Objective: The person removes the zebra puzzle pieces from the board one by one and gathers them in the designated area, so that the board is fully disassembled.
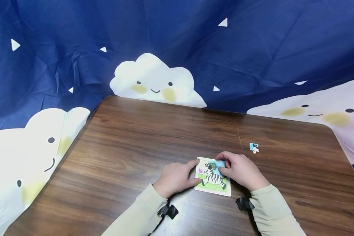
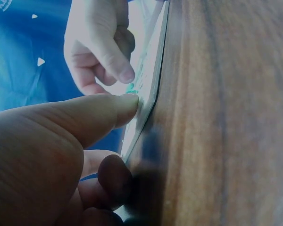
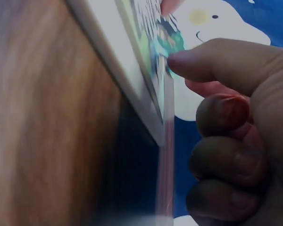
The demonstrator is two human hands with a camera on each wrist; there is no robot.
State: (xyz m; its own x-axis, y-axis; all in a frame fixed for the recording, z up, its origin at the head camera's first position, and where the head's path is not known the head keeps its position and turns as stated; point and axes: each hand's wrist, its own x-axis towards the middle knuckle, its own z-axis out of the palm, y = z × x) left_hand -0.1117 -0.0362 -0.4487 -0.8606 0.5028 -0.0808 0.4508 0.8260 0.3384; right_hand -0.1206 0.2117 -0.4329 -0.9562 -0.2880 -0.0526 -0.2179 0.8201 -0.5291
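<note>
A square zebra puzzle with a pale frame lies on the table, tilted slightly clockwise. My left hand grips its left side, the thumb over the picture's lower left and the index finger at the upper left corner. At the upper right, my right hand pinches a light blue puzzle piece between thumb and index finger. In the right wrist view the other fingers of the right hand curl into the palm. A loose blue and white puzzle piece lies beyond the right hand.
The brown wooden table reaches back to a dark blue curtain printed with smiling clouds. Each wrist wears a black strap, the right strap resting near the puzzle's lower right corner.
</note>
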